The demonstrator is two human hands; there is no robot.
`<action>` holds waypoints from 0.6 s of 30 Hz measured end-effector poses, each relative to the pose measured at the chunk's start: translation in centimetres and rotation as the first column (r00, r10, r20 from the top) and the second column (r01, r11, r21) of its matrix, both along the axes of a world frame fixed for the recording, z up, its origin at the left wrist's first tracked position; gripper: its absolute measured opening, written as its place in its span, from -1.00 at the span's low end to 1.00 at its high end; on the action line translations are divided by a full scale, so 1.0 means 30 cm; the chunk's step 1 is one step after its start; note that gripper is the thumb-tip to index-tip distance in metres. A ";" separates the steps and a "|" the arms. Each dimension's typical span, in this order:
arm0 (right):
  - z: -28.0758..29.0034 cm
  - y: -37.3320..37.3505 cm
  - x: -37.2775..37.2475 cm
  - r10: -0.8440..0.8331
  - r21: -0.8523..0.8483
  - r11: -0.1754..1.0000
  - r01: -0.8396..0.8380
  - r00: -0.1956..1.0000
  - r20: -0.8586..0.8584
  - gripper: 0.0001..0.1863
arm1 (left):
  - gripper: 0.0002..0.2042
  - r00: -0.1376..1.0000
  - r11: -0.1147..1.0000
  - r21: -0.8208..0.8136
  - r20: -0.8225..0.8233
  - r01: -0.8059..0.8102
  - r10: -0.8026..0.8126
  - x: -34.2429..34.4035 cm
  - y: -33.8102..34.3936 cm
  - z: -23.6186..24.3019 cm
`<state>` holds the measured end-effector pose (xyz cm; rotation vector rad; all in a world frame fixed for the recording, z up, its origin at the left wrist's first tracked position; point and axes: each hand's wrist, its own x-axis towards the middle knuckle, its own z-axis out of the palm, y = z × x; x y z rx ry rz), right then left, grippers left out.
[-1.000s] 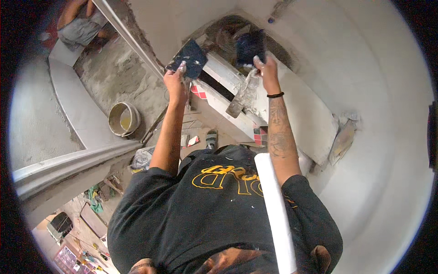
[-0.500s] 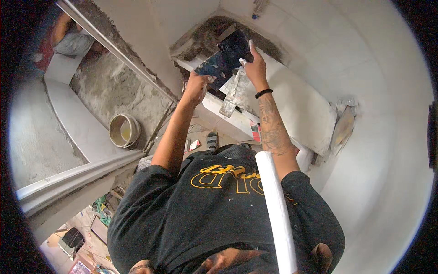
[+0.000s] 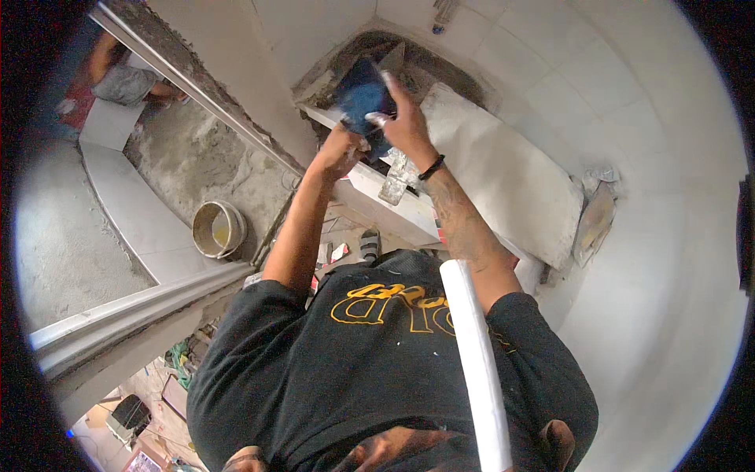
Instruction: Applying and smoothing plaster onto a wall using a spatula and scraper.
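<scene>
Both hands are on a dark blue, sheet-like piece (image 3: 364,96) with pale smears, over the recess at the far end; motion blurs it and its exact kind cannot be told. My left hand (image 3: 340,149) is closed round its near left edge. From the right, my right hand (image 3: 406,124) grips it between thumb and fingers, which are whitened with dust or paste. Just below the hands a flat, plaster-crusted tool (image 3: 395,189) lies across a white ledge (image 3: 370,187). A large white slab (image 3: 495,173) lies right of my right wrist.
A paste-stained bucket (image 3: 219,229) stands at left on rough mortar. Further left another person's arm (image 3: 102,57) shows beyond a metal-edged wall end (image 3: 197,90). A tiled wall (image 3: 566,86) curves along the right. Scraps and a sandalled foot (image 3: 370,245) are below.
The dark blue piece has swung left and turned, its far end drawn in from the right. My right hand has moved left, closer to my left hand, which shifts only slightly.
</scene>
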<state>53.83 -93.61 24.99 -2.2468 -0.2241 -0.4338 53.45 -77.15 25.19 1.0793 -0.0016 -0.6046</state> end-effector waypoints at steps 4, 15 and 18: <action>-0.010 -0.028 0.010 -0.162 0.156 0.977 0.145 0.981 0.103 -0.31 | -0.81 0.994 0.997 -0.077 0.105 -0.016 0.024 0.018 0.055 -0.069; -0.012 -0.009 -0.084 -0.028 -0.196 0.981 0.011 0.996 -0.088 -0.08 | -0.97 0.968 0.933 -0.260 -0.087 -0.250 0.235 0.000 0.084 -0.057; 0.004 -0.007 -0.090 -0.290 0.099 0.952 0.289 0.957 -0.009 -0.09 | -0.93 0.975 0.932 -0.294 -0.134 -0.212 0.179 0.002 0.083 -0.065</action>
